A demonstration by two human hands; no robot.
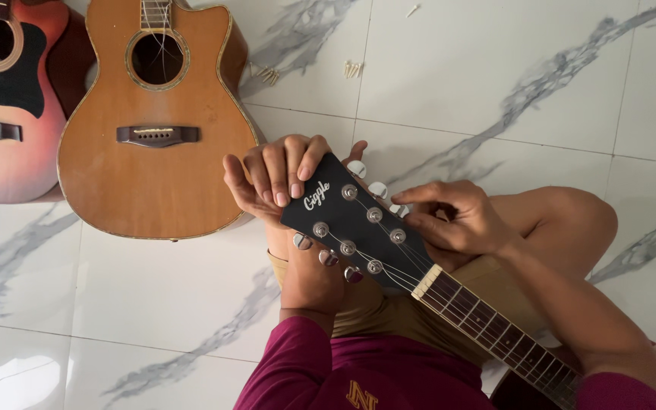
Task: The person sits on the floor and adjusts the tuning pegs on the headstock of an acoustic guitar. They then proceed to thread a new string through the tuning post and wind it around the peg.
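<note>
Your left hand (279, 178) wrapped its fingers closed around the black guitar headstock's (351, 220) tip at ten o'clock, your right hand (457, 220) pinching a three-o'clock tuning peg (398, 210); rigid, its strings likely delicate.

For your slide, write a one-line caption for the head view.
Left hand grips a black guitar headstock while the right hand works a tuning peg, two acoustic guitars resting behind.

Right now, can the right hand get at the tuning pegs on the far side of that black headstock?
Probably yes. The right hand already rests at the far edge of the black headstock, fingertips by the silver tuning pegs there. The left hand grips only the headstock's tip, so nothing blocks the way.
</note>
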